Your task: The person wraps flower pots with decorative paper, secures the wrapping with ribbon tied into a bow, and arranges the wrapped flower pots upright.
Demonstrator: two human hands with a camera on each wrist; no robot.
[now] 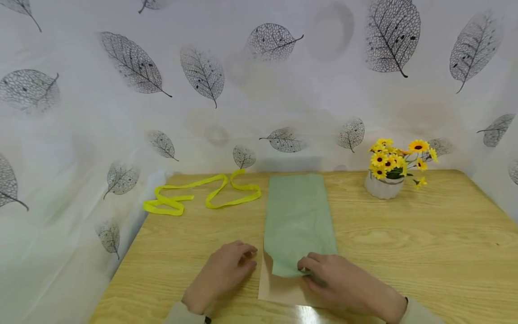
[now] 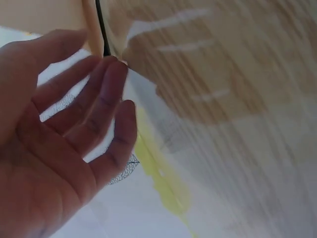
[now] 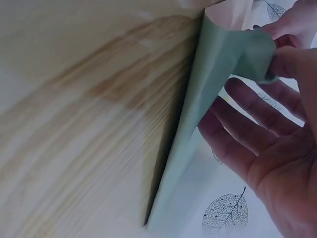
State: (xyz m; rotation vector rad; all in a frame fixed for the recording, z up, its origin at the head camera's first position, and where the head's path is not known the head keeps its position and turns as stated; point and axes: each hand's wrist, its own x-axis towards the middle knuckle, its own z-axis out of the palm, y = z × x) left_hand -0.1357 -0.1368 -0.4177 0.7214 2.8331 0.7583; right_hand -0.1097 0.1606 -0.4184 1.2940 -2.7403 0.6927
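Observation:
A long light-green paper sheet (image 1: 299,216) lies on the table over a beige-pink layer (image 1: 279,290), which shows along the near end and lower left edge. My right hand (image 1: 340,279) pinches the green sheet's near edge between thumb and finger. That edge is lifted and bent back, and its curled flap (image 3: 257,57) is clear in the right wrist view. Just left of the paper, my left hand (image 1: 226,272) hovers low with loosely bent fingers and holds nothing. In the left wrist view the left palm (image 2: 54,173) faces the camera, fingertips close to the paper's edge.
A yellow ribbon (image 1: 234,202) lies in loose loops at the back left of the wooden table (image 1: 404,234). At the back right stands a white pot (image 1: 384,188) of yellow flowers (image 1: 388,159). Behind the table hangs a leaf-patterned cloth (image 1: 243,108).

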